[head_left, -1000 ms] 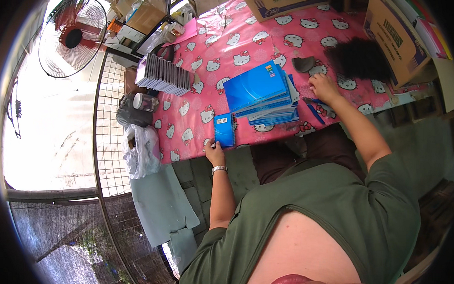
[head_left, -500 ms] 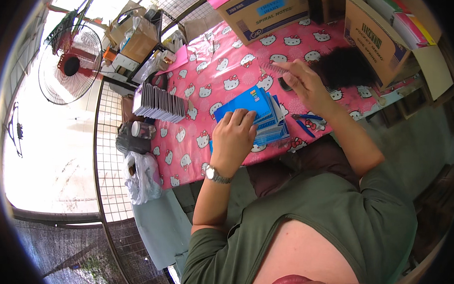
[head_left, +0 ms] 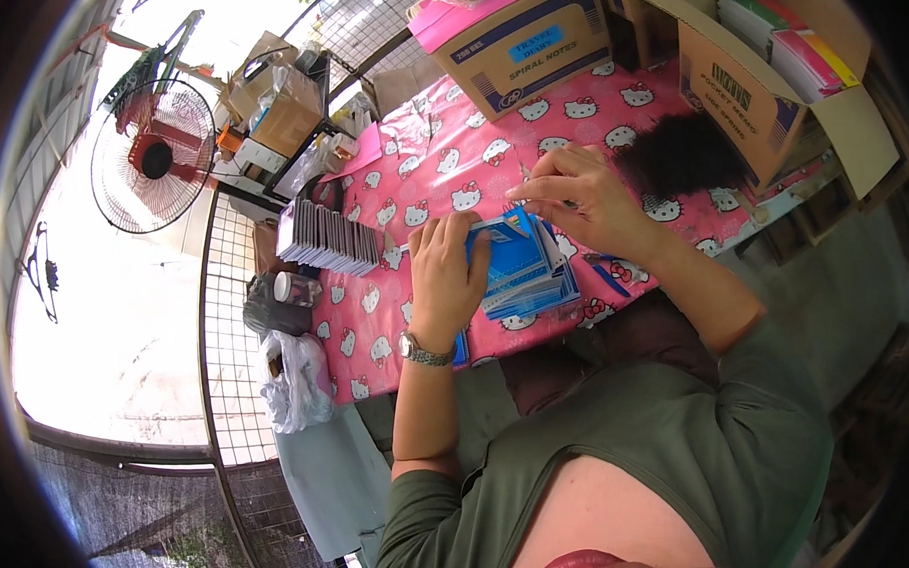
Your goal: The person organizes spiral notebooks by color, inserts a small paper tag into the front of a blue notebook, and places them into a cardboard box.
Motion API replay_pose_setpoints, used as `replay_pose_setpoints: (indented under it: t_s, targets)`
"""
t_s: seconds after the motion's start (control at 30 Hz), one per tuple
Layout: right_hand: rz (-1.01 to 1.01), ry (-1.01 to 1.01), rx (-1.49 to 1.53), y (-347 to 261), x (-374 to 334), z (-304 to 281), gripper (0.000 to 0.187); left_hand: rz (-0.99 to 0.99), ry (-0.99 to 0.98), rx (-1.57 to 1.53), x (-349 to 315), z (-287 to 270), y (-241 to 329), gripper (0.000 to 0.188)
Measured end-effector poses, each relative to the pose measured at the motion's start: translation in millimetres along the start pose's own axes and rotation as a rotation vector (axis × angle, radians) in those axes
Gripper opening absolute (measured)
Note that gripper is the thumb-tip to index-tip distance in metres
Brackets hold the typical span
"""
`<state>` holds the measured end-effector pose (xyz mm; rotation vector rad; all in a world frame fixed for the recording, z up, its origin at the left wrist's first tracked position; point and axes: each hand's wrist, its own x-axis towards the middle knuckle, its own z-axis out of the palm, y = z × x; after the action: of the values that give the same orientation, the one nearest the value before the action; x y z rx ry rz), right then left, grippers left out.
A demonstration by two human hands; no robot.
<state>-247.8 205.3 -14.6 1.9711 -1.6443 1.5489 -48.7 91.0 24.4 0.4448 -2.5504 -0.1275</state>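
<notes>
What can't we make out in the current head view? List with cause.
- Head view: whether the right hand pinches anything; detail at its tips is too small.
- Head view: left part of the top blue notebook; covered by the left hand.
- Head view: full extent of the blue piece by the left wrist; the wrist blocks it.
- Head view: lower contents of the open carton; hidden by its walls.

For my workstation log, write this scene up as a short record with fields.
Left hand: on the left side of the blue notebook stack
Right hand: fingertips by the stack's upper edge; whether they hold anything is unclear
Beside left wrist: small blue notebook, partly hidden
Right of stack: blue-handled pliers
Table's far right: black bristly heap, open cardboard box
Table's left: row of booklets
Table cover: pink, cat-patterned
</notes>
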Motion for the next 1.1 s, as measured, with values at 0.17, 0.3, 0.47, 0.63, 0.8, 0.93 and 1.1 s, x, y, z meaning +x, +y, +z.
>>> replay_pose_setpoints:
  t_s: [0.17, 0.3, 0.47, 0.63, 0.8, 0.93, 1.1]
  targets:
    - [-0.022, 0.059, -0.122, -1, 7, 4, 0.014, 0.015, 0.021, 0.011, 6, 7, -4, 0.016]
    - [-0.067, 0.042, -0.050, 0, 3, 7, 0.016, 0.014, 0.018, -0.008, 8, 6, -2, 0.016]
    - [0.248, -0.111, 0.308, -3, 2, 4, 0.020, 0.012, -0.009, -0.006, 12, 6, 3, 0.017]
    - [0.118, -0.117, 0.078, -26, 12, -15, 0.034, 0.104, 0.031, 0.023, 12, 9, 12, 0.024]
    - [0.066, -0.239, -0.101, -35, 15, -20, 0.039, 0.100, -0.035, -0.035, 12, 6, 14, 0.023]
    - [0.045, -0.390, 0.009, -26, 24, -23, 0.035, 0.074, -0.060, -0.068, 7, 2, 14, 0.021]
    - [0.671, -0.175, 0.627, 97, 26, 31, 0.046, 0.074, -0.084, -0.049, 2, -5, 11, 0.019]
